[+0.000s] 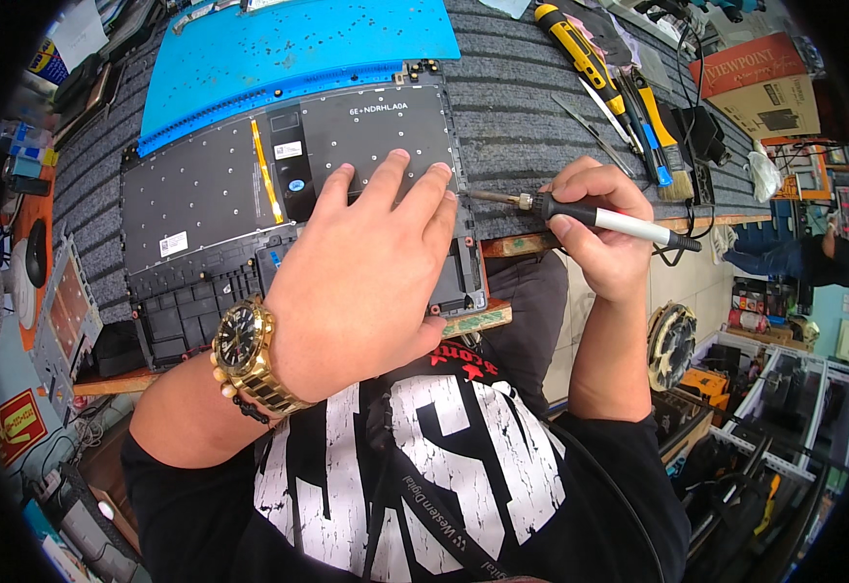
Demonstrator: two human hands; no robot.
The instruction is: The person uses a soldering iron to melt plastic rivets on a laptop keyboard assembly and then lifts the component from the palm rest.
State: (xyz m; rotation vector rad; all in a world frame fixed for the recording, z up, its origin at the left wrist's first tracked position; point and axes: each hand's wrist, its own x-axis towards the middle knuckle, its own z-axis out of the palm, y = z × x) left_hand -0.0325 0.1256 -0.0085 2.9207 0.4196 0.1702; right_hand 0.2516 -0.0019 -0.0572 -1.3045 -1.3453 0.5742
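A dark laptop top case (201,185), inner side up, lies at a slant on the bench's near edge. Small studs dot its keyboard plate, and an orange ribbon cable (267,175) runs along it. My left hand (356,262) rests flat on the plate, fingers spread and the thumb reaching past the near edge. In my right hand (599,209) is a soldering iron (633,225) with a black and white handle, gripped like a pen. Its metal tip points left at the top case's right edge, close to my left little finger; whether it touches cannot be seen.
Behind the case lies a blue work mat (318,39). To the right are a yellow-black screwdriver (580,49), tweezers (590,121), a brush (675,185) and a cardboard box (750,87). A metal panel (70,311) leans at left. Another person (813,260) is far right.
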